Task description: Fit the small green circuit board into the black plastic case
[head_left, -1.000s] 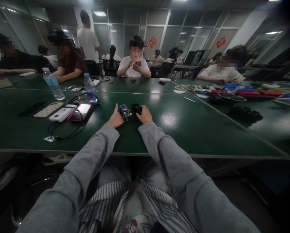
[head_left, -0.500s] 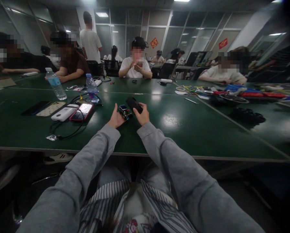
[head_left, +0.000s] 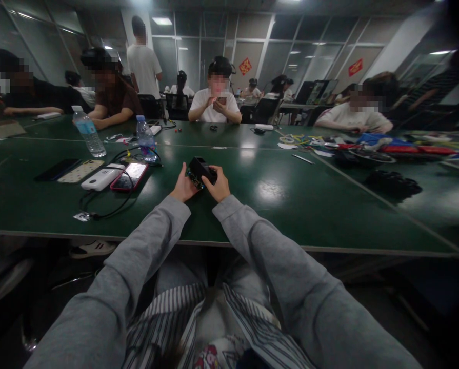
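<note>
My left hand (head_left: 183, 187) is closed around a small circuit board (head_left: 194, 180), whose edge shows green and gold parts. A black plastic casing (head_left: 201, 168) is gripped in my right hand (head_left: 218, 185), with the thumb along its near side. The casing lies over the board and covers most of it. Whether the two are fitted together or only touching, I cannot tell. Both hands are held above the green table (head_left: 291, 220), close to its near edge.
Left of my hands lie a lit phone (head_left: 129, 177), a white power bank (head_left: 100, 178) with a black cable, and more phones. Two water bottles (head_left: 87, 132) stand behind them. At right are a pen (head_left: 302, 159), a black bundle (head_left: 393, 184) and coloured cables. Several people sit around.
My right hand has moved left and brought the black casing over the circuit board, hiding its small screen. My left hand has stayed nearly in place.
</note>
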A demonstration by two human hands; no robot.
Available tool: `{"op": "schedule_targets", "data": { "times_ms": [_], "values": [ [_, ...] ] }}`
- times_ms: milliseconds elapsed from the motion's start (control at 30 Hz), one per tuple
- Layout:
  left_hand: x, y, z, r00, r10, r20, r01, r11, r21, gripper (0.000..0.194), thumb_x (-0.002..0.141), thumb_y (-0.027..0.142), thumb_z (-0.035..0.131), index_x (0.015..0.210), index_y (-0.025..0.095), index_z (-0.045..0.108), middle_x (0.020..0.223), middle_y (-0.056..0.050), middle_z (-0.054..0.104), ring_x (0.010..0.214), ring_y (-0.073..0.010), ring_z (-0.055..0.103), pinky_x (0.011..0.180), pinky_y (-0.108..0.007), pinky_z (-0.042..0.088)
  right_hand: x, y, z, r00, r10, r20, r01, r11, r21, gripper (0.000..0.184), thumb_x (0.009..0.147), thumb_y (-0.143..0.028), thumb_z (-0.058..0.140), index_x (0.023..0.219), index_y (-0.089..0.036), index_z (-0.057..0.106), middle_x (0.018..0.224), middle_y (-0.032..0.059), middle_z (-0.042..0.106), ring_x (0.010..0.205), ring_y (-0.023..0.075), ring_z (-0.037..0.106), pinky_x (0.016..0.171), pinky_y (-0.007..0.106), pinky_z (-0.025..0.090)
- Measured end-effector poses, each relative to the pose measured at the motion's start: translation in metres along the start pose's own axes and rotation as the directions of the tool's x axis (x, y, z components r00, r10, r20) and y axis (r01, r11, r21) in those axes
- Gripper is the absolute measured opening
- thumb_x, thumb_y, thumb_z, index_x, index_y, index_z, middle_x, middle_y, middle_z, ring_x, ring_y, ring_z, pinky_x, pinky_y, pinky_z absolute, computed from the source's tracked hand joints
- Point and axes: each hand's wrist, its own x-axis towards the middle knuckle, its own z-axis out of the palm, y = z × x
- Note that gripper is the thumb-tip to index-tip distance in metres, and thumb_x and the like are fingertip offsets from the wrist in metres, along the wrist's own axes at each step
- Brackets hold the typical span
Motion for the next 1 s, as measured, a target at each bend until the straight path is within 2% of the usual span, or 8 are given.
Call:
{"op": "schedule_targets", "data": {
  "times_ms": [133, 367, 467, 533, 633, 733, 867, 1000],
  "values": [
    [-0.001, 0.001, 0.002, 1.0, -0.014, -0.016, 0.014, 1.0, -0.006, 0.068, 0.09, 0.069, 0.035, 0.109, 0.012, 0.067, 0.083, -0.013, 0.072, 0.088, -0.0251, 0.069, 0.082, -0.037, 0.054, -0.001, 0.003, 0.003, 0.996, 0.014, 0.092, -0.011, 1.0, -0.026, 0.051, 0.081, -0.043, 0.063, 0.123, -0.02, 0.044, 0.123, 0.0137, 0.059, 0.113, 0.0258, 0.059, 0.101, 0.043, 0.046],
    [-0.006, 0.0, 0.01, 1.0, 0.015, -0.002, -0.015, 1.0, -0.018, 0.057, 0.091, 0.063, 0.042, 0.105, 0.013, 0.066, 0.084, -0.011, 0.072, 0.087, -0.0239, 0.07, 0.086, -0.037, 0.054, -0.002, 0.014, 0.007, 0.962, -0.089, 0.259, 0.099, 0.995, -0.027, 0.06, 0.079, -0.041, 0.065, 0.128, -0.017, 0.041, 0.128, 0.0171, 0.055, 0.118, 0.029, 0.055, 0.104, 0.047, 0.043],
    [-0.002, -0.001, 0.008, 1.0, 0.022, -0.012, -0.022, 1.0, 0.005, 0.047, 0.092, 0.056, 0.047, 0.1, 0.014, 0.066, 0.077, -0.008, 0.072, 0.079, -0.0217, 0.07, 0.083, -0.035, 0.054, -0.003, 0.015, 0.007, 0.951, -0.125, 0.281, 0.127, 0.992, 0.011, 0.062, 0.079, -0.045, 0.065, 0.127, -0.015, 0.042, 0.128, 0.0188, 0.054, 0.119, 0.0296, 0.054, 0.105, 0.047, 0.041],
    [0.0, -0.001, 0.005, 0.999, 0.021, -0.026, -0.02, 1.0, 0.02, 0.04, 0.093, 0.051, 0.05, 0.099, 0.015, 0.066, 0.072, -0.006, 0.071, 0.073, -0.0202, 0.07, 0.079, -0.033, 0.055, -0.002, 0.015, 0.007, 0.956, -0.117, 0.271, 0.103, 0.993, 0.065, 0.061, 0.079, -0.05, 0.065, 0.125, -0.017, 0.043, 0.126, 0.0171, 0.055, 0.118, 0.0283, 0.054, 0.105, 0.046, 0.042],
    [0.002, -0.001, 0.002, 1.0, 0.013, -0.021, -0.012, 0.999, 0.038, 0.037, 0.092, 0.048, 0.053, 0.101, 0.015, 0.067, 0.071, -0.006, 0.071, 0.07, -0.0195, 0.07, 0.076, -0.032, 0.055, 0.002, 0.015, 0.008, 0.976, -0.027, 0.216, -0.02, 0.977, 0.212, 0.058, 0.08, -0.059, 0.06, 0.12, -0.021, 0.046, 0.121, 0.013, 0.057, 0.113, 0.0248, 0.056, 0.102, 0.044, 0.044],
    [-0.001, -0.002, 0.004, 1.0, 0.014, -0.011, -0.013, 0.999, 0.048, 0.042, 0.09, 0.052, 0.054, 0.104, 0.014, 0.067, 0.076, -0.007, 0.073, 0.075, -0.0208, 0.071, 0.078, -0.033, 0.055, 0.007, 0.018, 0.011, 0.97, 0.149, 0.191, -0.211, 0.907, 0.365, 0.057, 0.076, -0.065, 0.061, 0.11, -0.021, 0.048, 0.112, 0.011, 0.06, 0.106, 0.0223, 0.059, 0.099, 0.042, 0.047],
    [-0.007, -0.002, 0.009, 1.0, 0.02, 0.001, -0.02, 0.998, 0.058, 0.048, 0.089, 0.054, 0.055, 0.111, 0.013, 0.067, 0.088, -0.01, 0.075, 0.083, -0.022, 0.072, 0.084, -0.036, 0.055, 0.011, 0.023, 0.011, 0.902, 0.347, 0.259, -0.43, 0.783, 0.45, 0.057, 0.066, -0.059, 0.073, 0.103, -0.022, 0.049, 0.1, 0.0052, 0.063, 0.096, 0.0197, 0.062, 0.091, 0.041, 0.051],
    [-0.011, -0.002, 0.012, 0.997, 0.022, 0.073, -0.026, 0.999, 0.046, 0.052, 0.09, 0.055, 0.052, 0.117, 0.012, 0.066, 0.098, -0.012, 0.074, 0.09, -0.0227, 0.071, 0.088, -0.038, 0.054, 0.01, 0.018, 0.007, 0.839, 0.418, 0.348, -0.543, 0.678, 0.495, 0.054, 0.068, -0.052, 0.075, 0.105, -0.023, 0.047, 0.099, 0.0028, 0.063, 0.089, 0.0185, 0.065, 0.081, 0.039, 0.056]
  ]
}}
